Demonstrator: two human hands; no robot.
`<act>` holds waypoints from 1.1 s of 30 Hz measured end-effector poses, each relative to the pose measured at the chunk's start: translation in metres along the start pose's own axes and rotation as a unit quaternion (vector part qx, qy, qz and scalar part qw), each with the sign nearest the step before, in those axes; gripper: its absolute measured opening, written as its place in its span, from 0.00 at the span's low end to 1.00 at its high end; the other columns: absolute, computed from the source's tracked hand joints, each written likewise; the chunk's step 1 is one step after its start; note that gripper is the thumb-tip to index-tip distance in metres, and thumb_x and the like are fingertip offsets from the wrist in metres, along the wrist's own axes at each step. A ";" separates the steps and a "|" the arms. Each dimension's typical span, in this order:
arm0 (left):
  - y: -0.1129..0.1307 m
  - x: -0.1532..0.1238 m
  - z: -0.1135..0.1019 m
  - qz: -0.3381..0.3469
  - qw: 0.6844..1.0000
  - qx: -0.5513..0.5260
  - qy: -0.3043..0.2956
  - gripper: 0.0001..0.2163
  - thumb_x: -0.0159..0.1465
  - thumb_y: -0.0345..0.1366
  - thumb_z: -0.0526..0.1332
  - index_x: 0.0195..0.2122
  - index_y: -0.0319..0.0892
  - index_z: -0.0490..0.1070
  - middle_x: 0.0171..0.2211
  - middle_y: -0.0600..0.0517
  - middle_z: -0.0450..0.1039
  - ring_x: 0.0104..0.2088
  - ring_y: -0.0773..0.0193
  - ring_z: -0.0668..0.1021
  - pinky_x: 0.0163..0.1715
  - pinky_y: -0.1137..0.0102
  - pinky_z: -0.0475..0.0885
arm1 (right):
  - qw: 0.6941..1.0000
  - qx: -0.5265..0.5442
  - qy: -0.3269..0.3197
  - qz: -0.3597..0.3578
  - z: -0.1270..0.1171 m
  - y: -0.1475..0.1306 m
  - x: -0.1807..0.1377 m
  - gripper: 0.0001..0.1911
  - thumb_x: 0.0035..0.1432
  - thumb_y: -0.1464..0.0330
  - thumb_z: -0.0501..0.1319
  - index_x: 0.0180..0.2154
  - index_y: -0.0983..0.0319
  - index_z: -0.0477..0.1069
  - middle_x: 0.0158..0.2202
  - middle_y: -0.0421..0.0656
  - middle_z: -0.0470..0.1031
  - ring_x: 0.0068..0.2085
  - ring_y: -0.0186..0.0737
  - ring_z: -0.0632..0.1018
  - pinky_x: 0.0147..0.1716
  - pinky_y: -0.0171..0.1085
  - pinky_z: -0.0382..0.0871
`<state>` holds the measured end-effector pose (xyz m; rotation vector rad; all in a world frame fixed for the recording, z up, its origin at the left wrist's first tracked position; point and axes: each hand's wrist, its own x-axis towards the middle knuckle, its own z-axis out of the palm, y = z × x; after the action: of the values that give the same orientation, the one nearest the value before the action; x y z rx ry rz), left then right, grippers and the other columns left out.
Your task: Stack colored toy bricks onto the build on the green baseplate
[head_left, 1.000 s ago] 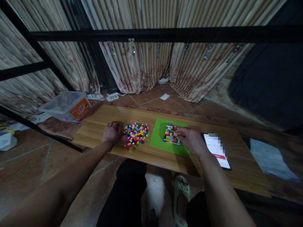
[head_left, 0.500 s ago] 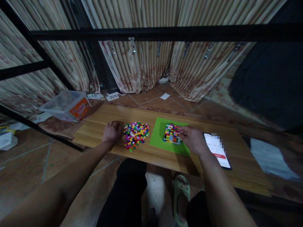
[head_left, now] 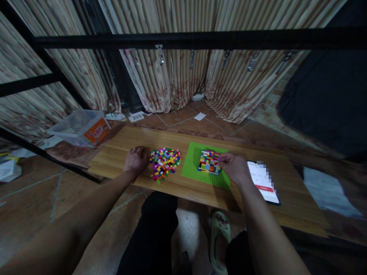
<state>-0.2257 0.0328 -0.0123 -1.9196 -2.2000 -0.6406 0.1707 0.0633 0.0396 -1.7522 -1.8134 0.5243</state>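
Note:
A green baseplate (head_left: 192, 165) lies on a low wooden board (head_left: 172, 137). A block of many-coloured small bricks (head_left: 208, 161) is built on it. My right hand (head_left: 235, 167) rests at the block's right edge, fingers pinched together on a small purple brick at the block's top. A loose heap of coloured bricks (head_left: 164, 163) lies left of the plate. My left hand (head_left: 135, 160) rests curled on the board just left of the heap, with nothing visible in it.
A phone (head_left: 263, 181) with a lit screen lies on the board right of my right hand. A clear plastic tub (head_left: 80, 128) with an orange label sits on the floor at the left. Black metal bars (head_left: 183, 38) cross overhead. Curtains hang behind. A green slipper (head_left: 219, 236) is below the board.
My right hand has shifted slightly right and up along the built block's right edge. My left hand and the heap have stayed put.

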 end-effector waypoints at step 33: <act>-0.002 0.000 0.003 -0.002 1.000 -0.005 0.003 0.16 0.64 0.38 0.51 0.47 0.38 0.72 0.49 0.40 0.73 0.50 0.50 0.72 0.54 0.56 0.66 | 0.992 0.124 -0.015 0.018 0.011 0.021 0.007 0.12 0.45 0.63 0.64 0.33 0.62 0.77 0.31 0.43 0.81 0.31 0.40 0.79 0.31 0.35 0.70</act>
<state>-0.2270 0.0339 -0.0157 -1.9160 -2.2027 -0.6581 0.1801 0.0723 0.0193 -1.6181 -1.6584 0.7597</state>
